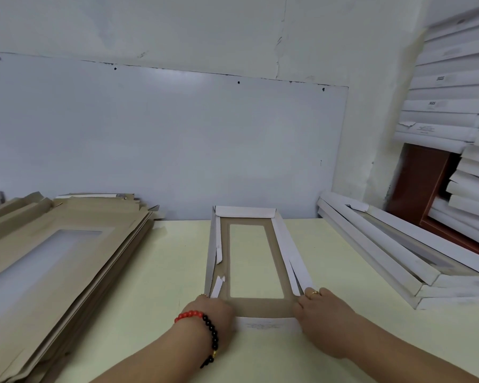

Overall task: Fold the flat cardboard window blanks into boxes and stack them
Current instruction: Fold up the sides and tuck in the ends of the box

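Lower centre of frame: left hand (215, 310) and right hand (320, 308), fingers curled, grip the half-formed box (250, 306) at its near corners, apparently steadying them to raise the near flap (266, 325).

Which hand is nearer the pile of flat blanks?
Left. The left hand is at the box's near-left corner, beside the pile; the right hand is at its near-right corner.

Half-folded window blank (253, 305) lies at table (172, 272) centre, running near to far. Left hand (215, 309) rests on its near left corner, right hand (320, 310) on its near right corner. Stack of flat blanks (75, 230) at left; folded boxes (385, 244) at right, taller box stack (451, 87) behind them; wall panel (163, 139) at far edge.
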A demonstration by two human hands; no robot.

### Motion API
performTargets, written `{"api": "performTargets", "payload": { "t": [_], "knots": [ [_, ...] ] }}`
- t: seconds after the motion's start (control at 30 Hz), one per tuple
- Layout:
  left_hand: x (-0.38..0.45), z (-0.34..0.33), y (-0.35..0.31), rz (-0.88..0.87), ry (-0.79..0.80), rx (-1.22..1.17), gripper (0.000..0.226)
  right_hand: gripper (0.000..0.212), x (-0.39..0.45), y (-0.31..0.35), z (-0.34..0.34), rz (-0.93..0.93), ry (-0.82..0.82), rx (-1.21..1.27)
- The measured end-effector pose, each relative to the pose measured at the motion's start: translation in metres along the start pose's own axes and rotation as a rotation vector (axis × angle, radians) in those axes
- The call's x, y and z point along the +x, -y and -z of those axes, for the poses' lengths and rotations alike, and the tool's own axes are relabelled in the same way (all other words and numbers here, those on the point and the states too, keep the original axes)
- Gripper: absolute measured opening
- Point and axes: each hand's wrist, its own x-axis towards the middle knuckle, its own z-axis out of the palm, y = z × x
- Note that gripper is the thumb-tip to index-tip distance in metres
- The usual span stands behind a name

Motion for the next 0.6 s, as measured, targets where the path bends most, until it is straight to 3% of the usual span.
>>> {"api": "performTargets", "payload": {
  "t": [0.3, 0.6],
  "knots": [
    [0.001, -0.007, 0.014, -0.064, -0.005, 0.042, 0.049, 0.037, 0.000, -0.006, 0.002, 0.049, -0.038, 0.018],
    [-0.002, -0.001, 0.019, -0.143, 0.008, 0.077, 0.051, 0.033, 0.001, -0.007, -0.003, 0.066, -0.070, 0.006]
  ]
}}
